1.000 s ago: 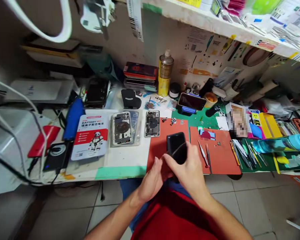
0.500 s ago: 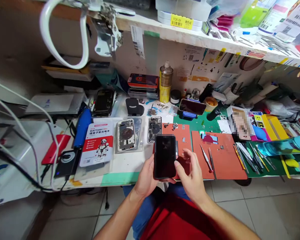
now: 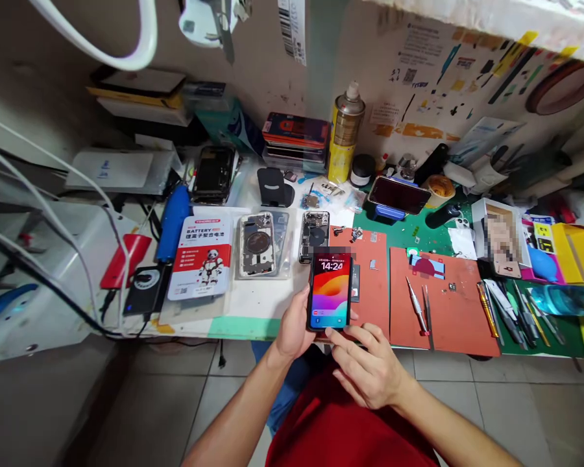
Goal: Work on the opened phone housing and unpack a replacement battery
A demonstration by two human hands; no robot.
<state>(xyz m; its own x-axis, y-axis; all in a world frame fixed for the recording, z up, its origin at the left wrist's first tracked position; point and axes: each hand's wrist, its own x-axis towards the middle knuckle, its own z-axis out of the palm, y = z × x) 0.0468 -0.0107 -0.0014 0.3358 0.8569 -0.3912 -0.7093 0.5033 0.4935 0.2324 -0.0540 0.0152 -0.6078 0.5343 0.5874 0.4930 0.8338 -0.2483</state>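
Observation:
A smartphone (image 3: 329,292) lies upright in my left hand (image 3: 292,325), which grips it along its left side and from beneath. Its screen is lit with a colourful lock screen reading 14:24. My right hand (image 3: 368,364) is at the phone's lower edge, fingers bent and apart, with a fingertip at or very near the bottom of the screen; it grasps nothing. Just beyond the phone is an opened phone body (image 3: 315,228) with its inner parts bare. Another opened phone (image 3: 257,245) rests on a clear tray to the left.
A battery package (image 3: 202,256) lies left. Orange-brown mats (image 3: 445,318) hold tweezers (image 3: 417,305) and small parts. Several tools (image 3: 513,311) lie at right. A spray can (image 3: 345,133) and a propped phone (image 3: 400,194) stand behind; a shelf (image 3: 530,26) overhangs.
The phone's screen has gone from black to lit. My right hand has moved from the phone's right side down to its bottom edge. The view has tilted downward.

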